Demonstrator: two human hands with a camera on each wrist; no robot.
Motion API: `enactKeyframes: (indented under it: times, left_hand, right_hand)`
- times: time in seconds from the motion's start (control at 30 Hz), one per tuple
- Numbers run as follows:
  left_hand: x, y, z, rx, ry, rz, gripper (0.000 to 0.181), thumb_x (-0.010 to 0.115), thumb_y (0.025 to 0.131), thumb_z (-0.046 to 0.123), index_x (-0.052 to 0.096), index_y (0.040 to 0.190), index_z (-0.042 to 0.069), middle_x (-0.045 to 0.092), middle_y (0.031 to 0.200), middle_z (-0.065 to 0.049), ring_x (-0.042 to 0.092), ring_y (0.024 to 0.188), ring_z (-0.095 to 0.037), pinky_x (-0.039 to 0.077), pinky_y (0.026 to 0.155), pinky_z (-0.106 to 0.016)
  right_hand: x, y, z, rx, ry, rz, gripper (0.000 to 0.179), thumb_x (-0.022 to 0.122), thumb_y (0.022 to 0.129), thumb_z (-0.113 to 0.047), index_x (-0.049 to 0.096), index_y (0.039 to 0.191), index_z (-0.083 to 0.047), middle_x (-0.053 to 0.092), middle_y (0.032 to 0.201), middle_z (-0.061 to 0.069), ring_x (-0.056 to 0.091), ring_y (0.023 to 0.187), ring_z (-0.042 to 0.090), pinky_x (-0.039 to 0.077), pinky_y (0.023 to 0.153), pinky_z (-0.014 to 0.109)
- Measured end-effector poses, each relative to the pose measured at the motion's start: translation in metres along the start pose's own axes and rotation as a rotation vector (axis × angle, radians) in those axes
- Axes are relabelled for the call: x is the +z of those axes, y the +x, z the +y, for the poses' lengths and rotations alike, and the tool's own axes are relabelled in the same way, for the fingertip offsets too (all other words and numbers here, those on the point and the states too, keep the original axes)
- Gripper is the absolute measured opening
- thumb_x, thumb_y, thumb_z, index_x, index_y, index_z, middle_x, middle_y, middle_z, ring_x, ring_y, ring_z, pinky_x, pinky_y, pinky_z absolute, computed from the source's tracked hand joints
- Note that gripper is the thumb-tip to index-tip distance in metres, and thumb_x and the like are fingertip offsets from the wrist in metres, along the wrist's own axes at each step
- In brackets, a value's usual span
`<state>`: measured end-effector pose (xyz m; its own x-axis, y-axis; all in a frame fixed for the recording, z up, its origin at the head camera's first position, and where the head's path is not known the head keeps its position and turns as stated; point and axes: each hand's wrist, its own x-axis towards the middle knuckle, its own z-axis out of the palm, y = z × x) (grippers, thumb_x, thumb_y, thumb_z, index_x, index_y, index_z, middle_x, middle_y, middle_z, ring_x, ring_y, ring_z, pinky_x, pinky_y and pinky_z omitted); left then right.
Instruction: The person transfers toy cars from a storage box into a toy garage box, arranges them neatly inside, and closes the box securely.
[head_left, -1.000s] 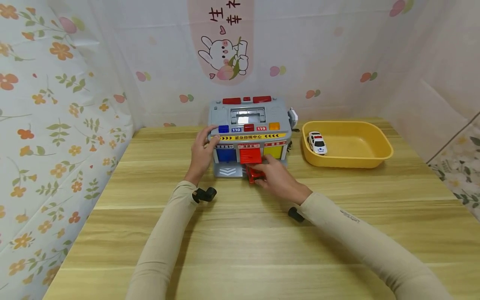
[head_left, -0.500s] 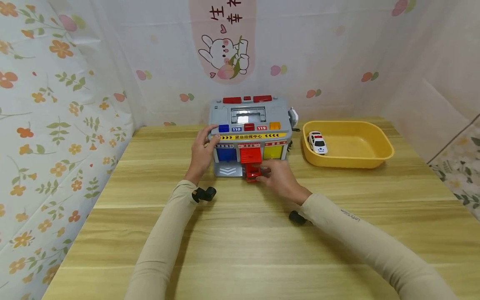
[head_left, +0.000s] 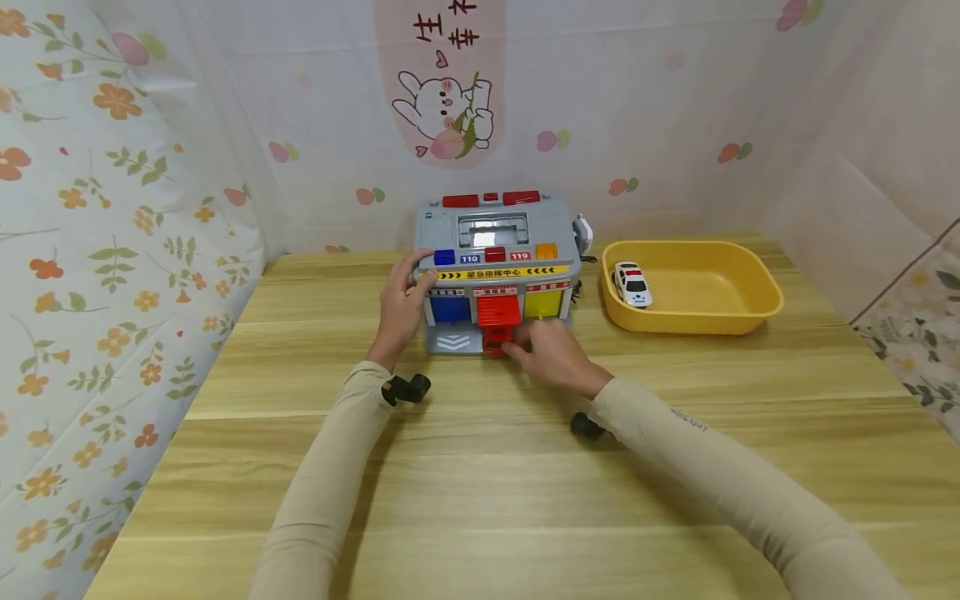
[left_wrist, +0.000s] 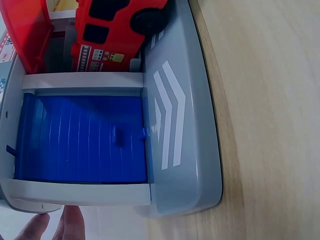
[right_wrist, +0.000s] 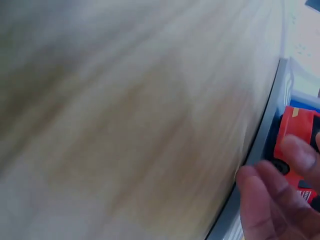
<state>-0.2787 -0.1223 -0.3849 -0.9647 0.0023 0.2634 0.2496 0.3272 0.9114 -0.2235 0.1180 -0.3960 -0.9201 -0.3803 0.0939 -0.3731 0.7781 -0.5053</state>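
A grey toy rescue station (head_left: 438,229) stands against the back curtain with its red middle door (head_left: 498,311) raised. My left hand (head_left: 401,304) grips its left front corner; in the left wrist view only fingertips (left_wrist: 73,222) show beside the wall. A red toy fire truck (left_wrist: 107,30) sits in the middle doorway, partly inside, its rear end on the ramp. My right hand (head_left: 555,354) is at the truck's rear, thumb nearest it. In the right wrist view the thumb overlaps the truck (right_wrist: 295,122), apart from the other fingers.
The blue door (left_wrist: 80,140) and the yellow door (head_left: 542,305) are down. A yellow tray (head_left: 697,323) stands to the right, with a white toy police car (head_left: 633,287) at its left end. Wooden tabletop (head_left: 480,500) spreads in front.
The red fire truck has moved further into the middle doorway, away from me. My right hand went with it, and its fingers have drawn back to the truck's rear. The left hand stays put.
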Motion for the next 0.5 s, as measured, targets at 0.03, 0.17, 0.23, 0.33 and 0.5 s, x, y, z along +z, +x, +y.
enactKeyframes:
  times: [0.03, 0.17, 0.23, 0.33, 0.5]
  left_hand:
    - [0.0, 0.0, 0.0, -0.002, 0.001, 0.001, 0.037, 0.052, 0.103, 0.034, 0.055, 0.139, 0.028, 0.047, 0.147, -0.005, 0.057, 0.115, -0.03, 0.051, 0.102, -0.053]
    - [0.0, -0.001, 0.001, 0.004, 0.004, 0.0, 0.037, 0.052, 0.103, 0.034, 0.055, 0.139, 0.028, 0.047, 0.147, -0.006, 0.058, 0.115, -0.03, 0.05, 0.103, -0.053]
    - [0.0, 0.0, 0.002, 0.006, 0.004, -0.002, 0.037, 0.052, 0.103, 0.034, 0.055, 0.138, 0.028, 0.047, 0.146, -0.006, 0.058, 0.114, -0.03, 0.051, 0.102, -0.053]
    - [0.0, 0.0, 0.002, 0.001, 0.002, -0.004, 0.037, 0.052, 0.103, 0.034, 0.055, 0.139, 0.028, 0.046, 0.147, -0.006, 0.059, 0.113, -0.03, 0.052, 0.101, -0.053]
    - [-0.001, 0.0, 0.002, -0.007, -0.011, -0.01, 0.037, 0.052, 0.103, 0.034, 0.055, 0.139, 0.027, 0.046, 0.148, -0.006, 0.058, 0.114, -0.031, 0.052, 0.099, -0.054]
  right_hand:
    - [0.0, 0.001, 0.0, 0.004, 0.004, -0.011, 0.034, 0.066, 0.096, -0.025, 0.071, 0.066, -0.01, 0.043, 0.051, -0.007, 0.041, 0.048, 0.009, 0.027, 0.049, 0.021]
    - [-0.004, 0.003, 0.003, 0.003, 0.052, -0.037, 0.031, 0.064, 0.097, -0.025, 0.077, 0.073, -0.01, 0.054, 0.055, -0.004, 0.046, 0.054, 0.011, 0.03, 0.053, 0.022]
    - [-0.006, 0.002, 0.004, -0.009, 0.079, -0.044, 0.023, 0.065, 0.097, -0.023, 0.08, 0.086, -0.01, 0.07, 0.07, -0.001, 0.055, 0.064, 0.011, 0.037, 0.059, 0.022]
    - [-0.009, 0.0, 0.007, -0.05, 0.098, -0.07, 0.019, 0.065, 0.097, -0.02, 0.08, 0.103, -0.011, 0.078, 0.099, 0.004, 0.059, 0.077, 0.013, 0.043, 0.067, 0.023]
    - [-0.015, -0.004, 0.011, -0.125, 0.094, -0.151, 0.023, 0.065, 0.096, -0.015, 0.076, 0.117, -0.013, 0.074, 0.099, 0.004, 0.05, 0.068, 0.012, 0.038, 0.062, 0.022]
